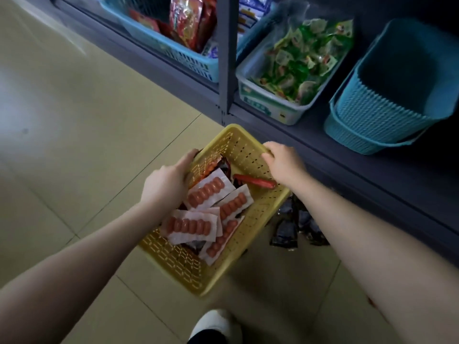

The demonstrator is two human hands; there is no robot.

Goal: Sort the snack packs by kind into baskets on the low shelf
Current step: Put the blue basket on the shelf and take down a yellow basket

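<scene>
Snack packs [198, 192], mostly sausage strips, lie mixed in a tilted yellow basket [246, 150] held above the floor before the low shelf [360, 170]. Left hand [166, 184] and right hand [285, 162] each clamp a rim. Risk: more tilt spills packs near the dark packets [295, 227] lying on the floor, or kinds mix.

Dim overall, soft and low in contrast. Pale glare washed over the floor tiles [62, 125] far left of the yellow basket [248, 155], light seeming to fall from that side. Deep shade under the grey shelf [347, 155] above and right of the basket. Motion smear on the green snack packs [298, 60] there. Wide-angle bending of shelf edges and forearms toward the borders
</scene>
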